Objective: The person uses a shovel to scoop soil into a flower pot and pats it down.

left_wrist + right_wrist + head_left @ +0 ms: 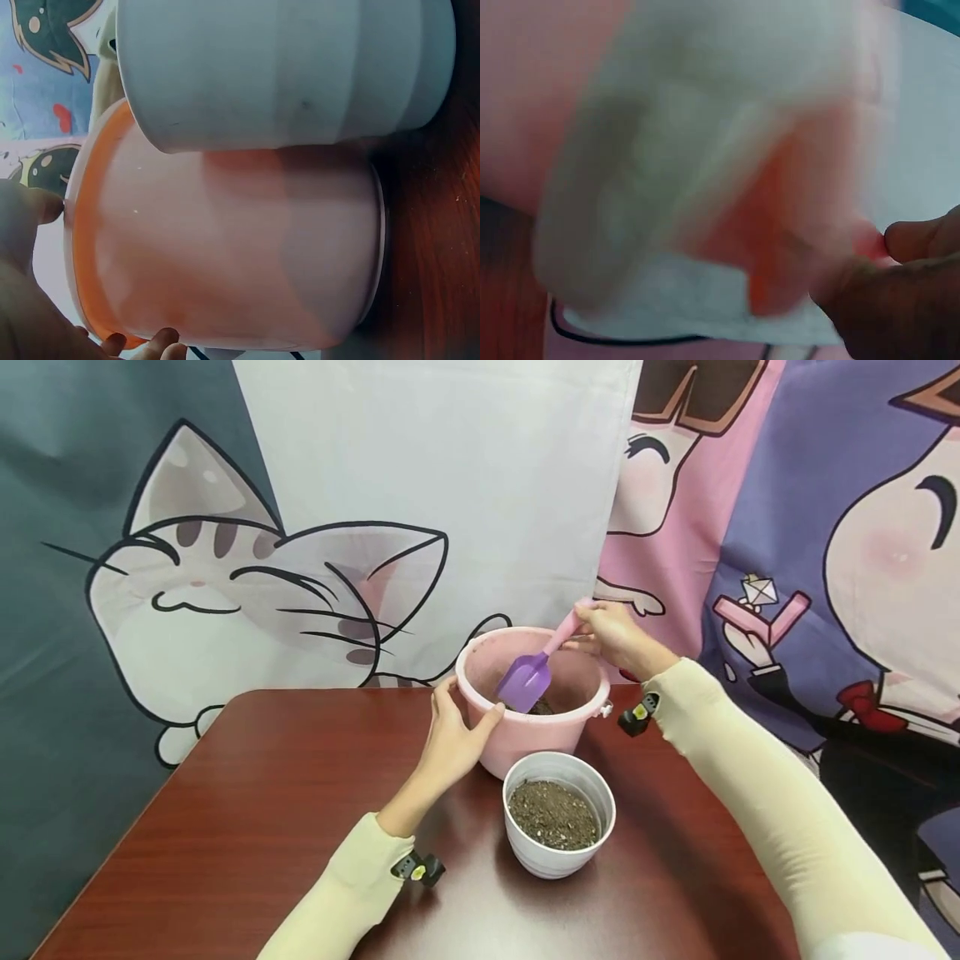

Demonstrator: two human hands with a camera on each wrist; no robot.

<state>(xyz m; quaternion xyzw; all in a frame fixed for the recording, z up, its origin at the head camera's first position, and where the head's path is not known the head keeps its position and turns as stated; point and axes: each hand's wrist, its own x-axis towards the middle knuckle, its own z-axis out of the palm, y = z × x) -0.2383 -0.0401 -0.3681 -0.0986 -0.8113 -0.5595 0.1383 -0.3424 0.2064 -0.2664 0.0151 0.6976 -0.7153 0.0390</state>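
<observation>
A pink bucket [528, 742] with dark soil low inside stands on the table. My left hand [453, 731] holds its left side, the thumb at the rim and the fingers against the outer wall, as the left wrist view also shows. Over the bucket's mouth, my right hand [611, 631] grips the pink handle of a small trowel. The trowel's purple blade [527, 681] points down to the left inside the bucket, near the front rim. Just in front stands a white pot [551, 862] with soil [555, 814] in it. The right wrist view is blurred.
The dark red wooden table [300, 827] stretches left and forward of the pots. Behind it hangs a cloth backdrop [450, 460] with cartoon figures, close to the bucket. A wrist camera [637, 718] sits on my right sleeve, beside the bucket.
</observation>
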